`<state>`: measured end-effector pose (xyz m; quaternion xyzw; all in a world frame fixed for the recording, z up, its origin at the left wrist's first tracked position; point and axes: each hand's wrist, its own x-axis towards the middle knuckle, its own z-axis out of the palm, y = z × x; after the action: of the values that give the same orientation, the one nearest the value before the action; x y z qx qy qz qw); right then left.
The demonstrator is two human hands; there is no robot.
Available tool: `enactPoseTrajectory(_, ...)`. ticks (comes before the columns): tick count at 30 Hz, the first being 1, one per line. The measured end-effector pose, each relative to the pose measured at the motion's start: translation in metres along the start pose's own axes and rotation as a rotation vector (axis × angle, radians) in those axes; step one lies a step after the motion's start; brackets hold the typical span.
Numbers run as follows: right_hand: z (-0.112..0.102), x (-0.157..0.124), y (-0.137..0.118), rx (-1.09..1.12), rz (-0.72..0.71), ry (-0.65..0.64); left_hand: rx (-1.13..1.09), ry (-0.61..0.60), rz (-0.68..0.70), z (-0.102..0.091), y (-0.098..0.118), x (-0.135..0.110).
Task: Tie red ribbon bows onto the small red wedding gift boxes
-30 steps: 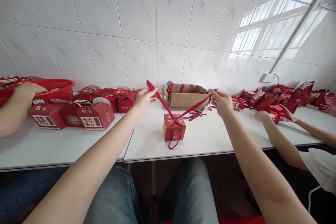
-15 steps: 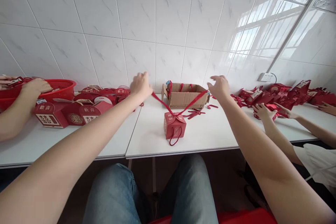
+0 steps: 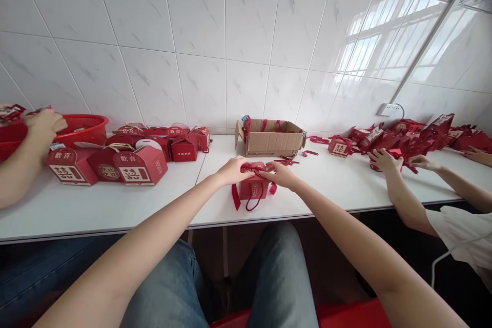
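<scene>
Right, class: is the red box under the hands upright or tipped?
Upright: the red box stands flat on the table, its cord handle hanging in front.

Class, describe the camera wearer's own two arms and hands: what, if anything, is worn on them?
The left hand and right hand are ungloved. No sleeve, watch or bracelet shows on the left arm or right arm. Rings would be too small to make out.
</scene>
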<state>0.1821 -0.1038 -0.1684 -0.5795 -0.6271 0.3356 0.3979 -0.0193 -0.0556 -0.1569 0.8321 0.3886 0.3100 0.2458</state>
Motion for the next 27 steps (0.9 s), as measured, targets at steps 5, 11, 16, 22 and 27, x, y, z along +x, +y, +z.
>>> enactPoseTrajectory(5, -0.015, -0.008, -0.005, 0.090, 0.158, -0.143, 0.033, -0.022, -0.034, -0.005, -0.003, 0.002)
enactPoseTrajectory(11, -0.049, -0.015, -0.017, 0.032, 0.050, -0.391, 0.081, -0.080, -0.031, -0.005, -0.004, 0.006)
enactPoseTrajectory(16, -0.048, -0.005, -0.008, -0.312, 0.072, 0.038, 0.139, -0.156, -0.037, -0.005, -0.005, 0.007)
enactPoseTrajectory(22, -0.001, 0.022, 0.008, -0.137, -0.028, 0.378, 0.068, -0.146, 0.000, 0.001, -0.006, 0.006)
enactPoseTrajectory(27, 0.027, 0.030, 0.003, 0.096, -0.134, 0.341, 0.051, 0.065, -0.096, 0.011, -0.002, -0.006)
